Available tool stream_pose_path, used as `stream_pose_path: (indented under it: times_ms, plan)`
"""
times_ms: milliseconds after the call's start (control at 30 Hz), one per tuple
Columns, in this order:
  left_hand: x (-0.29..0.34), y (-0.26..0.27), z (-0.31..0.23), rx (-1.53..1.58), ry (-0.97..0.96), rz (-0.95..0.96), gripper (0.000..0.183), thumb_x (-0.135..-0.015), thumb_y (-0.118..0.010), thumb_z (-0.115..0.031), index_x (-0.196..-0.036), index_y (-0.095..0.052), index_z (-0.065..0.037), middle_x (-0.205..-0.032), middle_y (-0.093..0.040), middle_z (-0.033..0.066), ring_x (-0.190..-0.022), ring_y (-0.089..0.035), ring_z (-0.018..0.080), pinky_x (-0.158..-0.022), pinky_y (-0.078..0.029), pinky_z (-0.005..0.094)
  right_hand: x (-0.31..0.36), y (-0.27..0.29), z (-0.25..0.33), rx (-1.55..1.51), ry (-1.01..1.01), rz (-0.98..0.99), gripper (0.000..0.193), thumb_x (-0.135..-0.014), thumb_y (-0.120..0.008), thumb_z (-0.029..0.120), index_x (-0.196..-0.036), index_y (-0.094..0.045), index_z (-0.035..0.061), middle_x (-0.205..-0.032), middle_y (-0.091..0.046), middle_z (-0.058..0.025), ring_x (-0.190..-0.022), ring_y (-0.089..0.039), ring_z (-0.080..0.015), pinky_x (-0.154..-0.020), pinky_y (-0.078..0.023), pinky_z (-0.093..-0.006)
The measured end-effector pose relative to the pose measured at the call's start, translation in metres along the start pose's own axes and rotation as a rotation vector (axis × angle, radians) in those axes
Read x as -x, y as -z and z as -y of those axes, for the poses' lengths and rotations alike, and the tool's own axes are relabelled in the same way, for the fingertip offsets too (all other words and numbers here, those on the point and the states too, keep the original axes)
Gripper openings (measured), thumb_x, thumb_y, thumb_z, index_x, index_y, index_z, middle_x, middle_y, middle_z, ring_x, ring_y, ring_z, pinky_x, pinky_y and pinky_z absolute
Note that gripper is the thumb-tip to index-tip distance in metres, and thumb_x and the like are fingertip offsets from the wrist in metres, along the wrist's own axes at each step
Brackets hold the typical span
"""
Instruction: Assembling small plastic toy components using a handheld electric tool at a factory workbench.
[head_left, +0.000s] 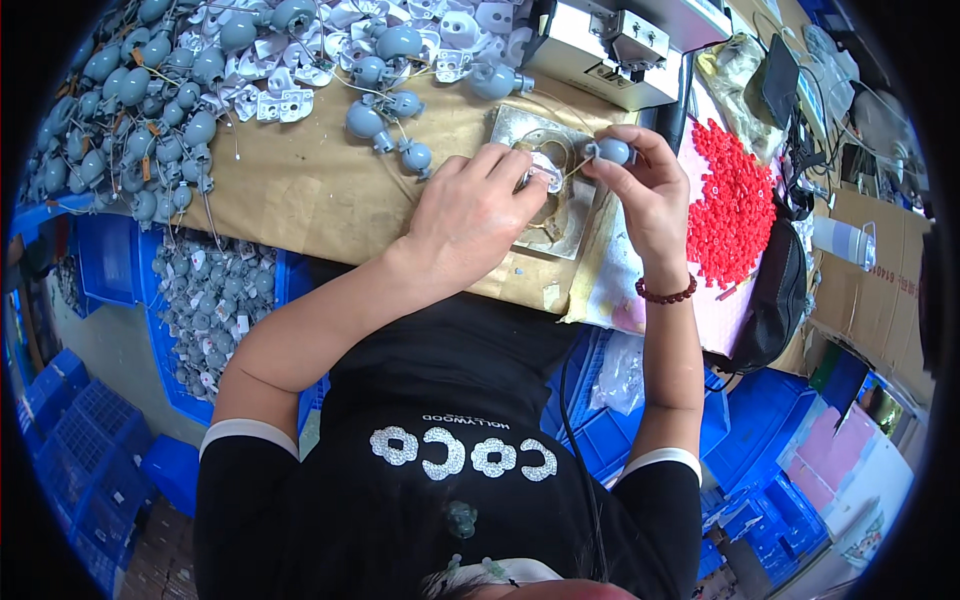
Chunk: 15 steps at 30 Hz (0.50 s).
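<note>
My right hand [645, 190] pinches a small grey-blue bulb-shaped part [613, 151] between thumb and fingers, above the right edge of a square metal plate [570, 240]. A thin wire runs from that part toward the plate's middle. My left hand [475, 210] reaches over the plate's left side, its fingers closed on a small white plastic piece [543, 172] that they partly hide. A brass-coloured raised outline [545, 232] shows on the plate around the piece. Just left of this hand lie several more grey bulb parts [415, 156] joined by wires.
Grey bulb parts [130, 85] and white plastic pieces [285, 105] heap up at the far left. A white boxy machine [600, 60] stands behind the plate. Small red parts [730, 205] lie in a pile to the right. A blue crate [165, 345] of grey parts sits below the table's left edge.
</note>
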<state>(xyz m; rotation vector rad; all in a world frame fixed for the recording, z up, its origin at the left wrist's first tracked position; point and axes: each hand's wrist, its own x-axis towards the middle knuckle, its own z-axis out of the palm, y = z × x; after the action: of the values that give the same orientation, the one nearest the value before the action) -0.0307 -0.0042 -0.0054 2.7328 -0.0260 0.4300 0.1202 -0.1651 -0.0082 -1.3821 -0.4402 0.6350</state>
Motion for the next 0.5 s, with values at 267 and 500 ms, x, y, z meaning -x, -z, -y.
stream_pose_path:
  times_ms: [267, 500]
  plan:
    - [-0.001, -0.007, 0.004, 0.013, -0.057, -0.130, 0.023, -0.077, -0.062, -0.012, -0.099, -0.067, -0.007, -0.096, -0.058, 0.0039, -0.097, -0.058, 0.0204, -0.069, -0.048, 0.0331, -0.013, 0.002, 0.016, -0.351, -0.291, 0.239, 0.031, -0.091, -0.066, -0.001, -0.120, -0.059, -0.0007, -0.106, -0.068, -0.0171, -0.074, -0.067, -0.0147, -0.062, -0.057, -0.0245]
    - [-0.002, -0.007, 0.007, 0.031, -0.090, -0.131, 0.016, -0.078, -0.061, -0.011, -0.093, -0.065, -0.007, -0.094, -0.057, 0.0041, -0.097, -0.058, 0.0215, -0.073, -0.048, 0.0339, -0.012, 0.003, 0.021, -0.244, -0.444, 0.355, 0.032, -0.085, -0.072, -0.001, -0.115, -0.062, -0.0058, -0.091, -0.071, -0.0133, -0.066, -0.066, -0.0139, -0.059, -0.055, -0.0223]
